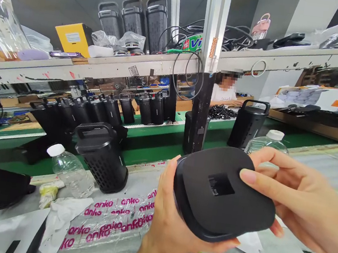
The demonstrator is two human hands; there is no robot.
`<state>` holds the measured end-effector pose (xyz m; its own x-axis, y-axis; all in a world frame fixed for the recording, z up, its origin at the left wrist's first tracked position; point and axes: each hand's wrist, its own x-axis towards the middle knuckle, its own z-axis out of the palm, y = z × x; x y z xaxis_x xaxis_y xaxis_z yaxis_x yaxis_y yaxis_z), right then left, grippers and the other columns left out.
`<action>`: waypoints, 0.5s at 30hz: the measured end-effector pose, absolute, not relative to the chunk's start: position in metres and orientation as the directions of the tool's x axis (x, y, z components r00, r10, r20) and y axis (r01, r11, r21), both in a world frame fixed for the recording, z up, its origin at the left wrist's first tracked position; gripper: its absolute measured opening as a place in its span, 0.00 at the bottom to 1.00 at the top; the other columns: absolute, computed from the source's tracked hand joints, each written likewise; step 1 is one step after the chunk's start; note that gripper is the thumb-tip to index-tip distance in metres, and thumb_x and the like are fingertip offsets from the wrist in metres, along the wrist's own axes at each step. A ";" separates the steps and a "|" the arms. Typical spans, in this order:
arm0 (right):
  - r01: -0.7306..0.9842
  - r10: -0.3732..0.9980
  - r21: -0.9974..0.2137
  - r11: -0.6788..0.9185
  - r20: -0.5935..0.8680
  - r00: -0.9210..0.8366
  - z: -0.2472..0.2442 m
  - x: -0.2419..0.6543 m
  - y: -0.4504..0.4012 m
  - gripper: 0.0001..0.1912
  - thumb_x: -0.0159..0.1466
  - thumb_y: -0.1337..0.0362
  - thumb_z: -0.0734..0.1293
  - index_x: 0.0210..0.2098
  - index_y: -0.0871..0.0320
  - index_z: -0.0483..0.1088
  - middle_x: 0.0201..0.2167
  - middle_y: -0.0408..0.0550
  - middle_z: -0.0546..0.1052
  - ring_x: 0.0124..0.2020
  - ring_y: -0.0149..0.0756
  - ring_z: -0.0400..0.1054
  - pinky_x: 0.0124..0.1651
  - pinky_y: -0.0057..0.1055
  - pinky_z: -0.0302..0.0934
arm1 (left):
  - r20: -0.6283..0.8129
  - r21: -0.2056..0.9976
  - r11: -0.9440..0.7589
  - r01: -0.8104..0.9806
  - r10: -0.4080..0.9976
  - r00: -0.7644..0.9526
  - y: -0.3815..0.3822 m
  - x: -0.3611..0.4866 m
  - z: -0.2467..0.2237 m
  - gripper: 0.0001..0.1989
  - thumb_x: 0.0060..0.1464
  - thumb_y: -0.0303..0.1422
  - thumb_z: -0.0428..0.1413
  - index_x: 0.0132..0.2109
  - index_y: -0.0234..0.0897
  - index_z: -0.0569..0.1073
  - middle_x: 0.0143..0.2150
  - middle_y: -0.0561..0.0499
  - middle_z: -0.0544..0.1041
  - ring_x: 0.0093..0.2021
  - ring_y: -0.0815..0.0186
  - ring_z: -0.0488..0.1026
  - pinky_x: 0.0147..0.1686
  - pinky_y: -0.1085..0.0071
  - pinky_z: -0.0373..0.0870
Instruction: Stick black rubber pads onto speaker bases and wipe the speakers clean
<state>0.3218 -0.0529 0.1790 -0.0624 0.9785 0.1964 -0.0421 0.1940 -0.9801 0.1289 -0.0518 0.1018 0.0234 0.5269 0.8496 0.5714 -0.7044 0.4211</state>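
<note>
My left hand (170,230) is wrapped around a black speaker (179,202), its flat end turned toward me. Over that end lies a thin black pad (219,214) with rounded corners and a small glossy dark rectangle (221,184) in its middle. At the pad's right side, my right hand (296,197) grips the edge, thumb on top and fingers behind. The pad's right edge looks wavy and sticks out past the body. Most of the speaker is hidden behind the pad and my hands. Another black speaker (102,159) with a top handle and perforated side stands to the left.
Clear bottles (71,171) with white caps flank the work. Crumpled white paper (63,220) lies on a plastic-covered bench printed in pink. Behind are a green belt (151,143), several more speakers (126,108), a metal post (208,65) and an overhead shelf (102,66). A person (225,88) sits beyond.
</note>
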 end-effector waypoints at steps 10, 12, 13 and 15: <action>-0.036 0.971 -0.976 0.213 0.216 -0.101 0.177 0.322 -0.057 0.16 0.52 0.54 0.78 0.32 0.50 0.69 0.16 0.39 0.72 0.09 0.38 0.63 0.07 0.26 0.56 | 0.848 0.426 -0.710 0.561 0.529 0.025 -0.051 0.131 0.100 0.76 0.23 0.52 0.74 0.72 0.41 0.38 0.61 0.31 0.67 0.57 0.39 0.72 0.51 0.46 0.76; -0.040 0.970 -0.976 0.216 0.219 -0.108 0.177 0.321 -0.057 0.16 0.51 0.54 0.78 0.32 0.50 0.69 0.16 0.39 0.73 0.09 0.38 0.64 0.06 0.26 0.56 | 0.846 0.432 -0.712 0.553 0.533 0.025 -0.051 0.131 0.099 0.75 0.24 0.52 0.74 0.72 0.42 0.38 0.62 0.31 0.66 0.57 0.39 0.72 0.51 0.44 0.76; -0.040 0.970 -0.975 0.217 0.220 -0.108 0.178 0.321 -0.058 0.16 0.52 0.54 0.78 0.32 0.50 0.69 0.16 0.38 0.73 0.10 0.38 0.64 0.07 0.26 0.57 | 0.845 0.437 -0.713 0.548 0.535 0.022 -0.051 0.131 0.099 0.75 0.24 0.52 0.74 0.72 0.43 0.37 0.62 0.31 0.66 0.57 0.39 0.72 0.51 0.44 0.76; -0.035 0.970 -0.976 0.217 0.220 -0.107 0.178 0.321 -0.058 0.17 0.52 0.54 0.78 0.31 0.51 0.69 0.16 0.38 0.72 0.09 0.37 0.64 0.07 0.24 0.56 | 0.844 0.448 -0.717 0.535 0.537 0.014 -0.051 0.131 0.098 0.75 0.24 0.51 0.74 0.72 0.44 0.38 0.62 0.32 0.66 0.57 0.39 0.72 0.51 0.43 0.76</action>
<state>0.3206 -0.0579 0.1776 -0.1071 0.9697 0.2196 -0.0349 0.2171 -0.9755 0.1311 -0.0512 0.0983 0.0137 0.5369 0.8435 0.5346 -0.7169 0.4476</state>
